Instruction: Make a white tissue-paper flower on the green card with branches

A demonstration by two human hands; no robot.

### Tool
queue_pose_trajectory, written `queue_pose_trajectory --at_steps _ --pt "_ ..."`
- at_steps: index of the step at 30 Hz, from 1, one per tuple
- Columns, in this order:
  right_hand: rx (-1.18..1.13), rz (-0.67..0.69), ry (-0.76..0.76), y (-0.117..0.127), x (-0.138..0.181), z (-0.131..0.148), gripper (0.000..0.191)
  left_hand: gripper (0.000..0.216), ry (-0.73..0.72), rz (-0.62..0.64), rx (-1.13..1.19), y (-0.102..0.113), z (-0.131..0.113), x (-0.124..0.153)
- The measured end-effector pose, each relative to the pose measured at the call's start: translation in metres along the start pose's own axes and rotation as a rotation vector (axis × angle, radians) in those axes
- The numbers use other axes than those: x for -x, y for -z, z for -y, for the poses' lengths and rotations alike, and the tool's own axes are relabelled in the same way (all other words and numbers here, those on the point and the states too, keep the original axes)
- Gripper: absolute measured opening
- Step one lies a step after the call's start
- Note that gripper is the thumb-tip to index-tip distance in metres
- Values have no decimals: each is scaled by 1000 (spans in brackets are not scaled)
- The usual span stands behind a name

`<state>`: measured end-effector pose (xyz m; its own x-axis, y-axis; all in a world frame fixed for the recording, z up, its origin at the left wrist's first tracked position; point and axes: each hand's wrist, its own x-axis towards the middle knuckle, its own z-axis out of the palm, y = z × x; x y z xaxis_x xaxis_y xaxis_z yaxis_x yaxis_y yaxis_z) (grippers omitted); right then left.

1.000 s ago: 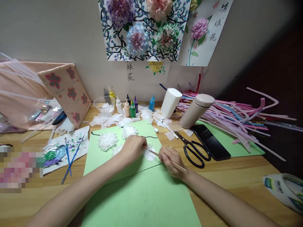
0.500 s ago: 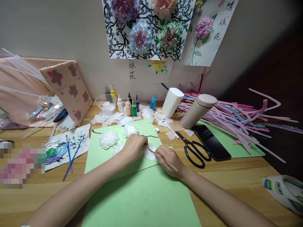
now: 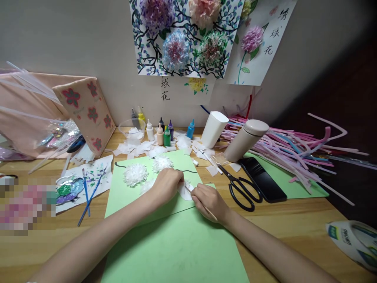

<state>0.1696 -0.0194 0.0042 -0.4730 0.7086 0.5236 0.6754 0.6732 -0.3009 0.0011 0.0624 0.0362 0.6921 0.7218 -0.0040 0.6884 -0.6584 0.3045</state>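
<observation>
My right hand is closed around a thin wooden stick, whose tip rests at a round white paper piece on the green sheet. Just left of that piece, my left hand is bent with its fingers pinched downward. What lies between them is hidden. Two fluffy white paper flowers, one at the left and one behind my hand, sit on the sheet. Part of another white flower shows beside my left wrist. Dark curved lines mark the sheet.
Black scissors and a phone lie at the right, near a beige tumbler and a white container. Paint bottles stand among paper scraps behind. Blue brushes lie at the left by a paint palette.
The tip of the wooden stick and my right hand have shifted slightly over the white paper piece. My left hand stays nearly in place. The whole view has dropped a little.
</observation>
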Motion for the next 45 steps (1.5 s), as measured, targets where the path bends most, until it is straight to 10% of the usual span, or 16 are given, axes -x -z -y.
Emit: queue_pose_trajectory --at_steps 20,32,45 --pt "30 21 32 0 -4 2 24 21 15 25 14 3 -1 -1" --pt "-564 -110 -629 -2 -14 3 44 26 30 81 45 13 -3 3" --pt "-405 -60 -441 -5 -9 2 43 24 -19 51 77 11 0 6"
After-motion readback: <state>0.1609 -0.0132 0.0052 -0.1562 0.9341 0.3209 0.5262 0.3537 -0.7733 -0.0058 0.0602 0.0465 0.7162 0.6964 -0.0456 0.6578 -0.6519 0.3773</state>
